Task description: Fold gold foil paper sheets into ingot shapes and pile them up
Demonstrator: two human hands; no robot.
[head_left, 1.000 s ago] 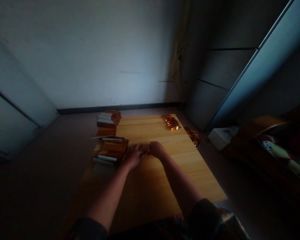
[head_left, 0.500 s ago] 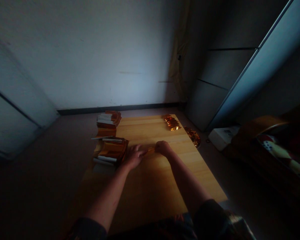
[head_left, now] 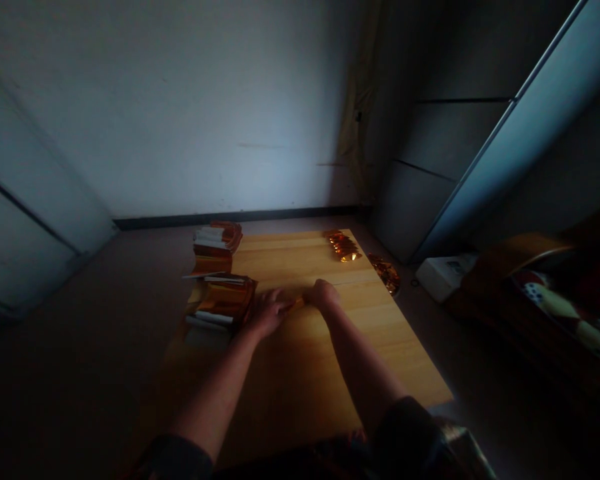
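A narrow strip of shiny gold foil paper [head_left: 297, 304] lies between my two hands, low over the wooden table [head_left: 310, 387]. At its left end my left hand [head_left: 270, 312] is closed on it, with the fingertips hard to make out. My right hand [head_left: 324, 295] is curled shut on the other end. Just left of my left hand sits a stack of gold foil sheets with white edges [head_left: 225, 300]. Another such stack [head_left: 215, 243] lies farther back at the table's left corner. A row of folded gold foil pieces [head_left: 343, 246] rests near the far right corner.
Beyond the table's right edge, more gold foil pieces [head_left: 386, 275] lie in a heap lower down. A white box [head_left: 440, 277] stands on the floor by a wooden chair [head_left: 525, 257]. Ahead is a pale wall [head_left: 220, 120], with a cabinet [head_left: 430, 173] at the right.
My right hand has shifted slightly left, towards my left hand, and the foil strip between them now slants more. My left hand has barely moved.
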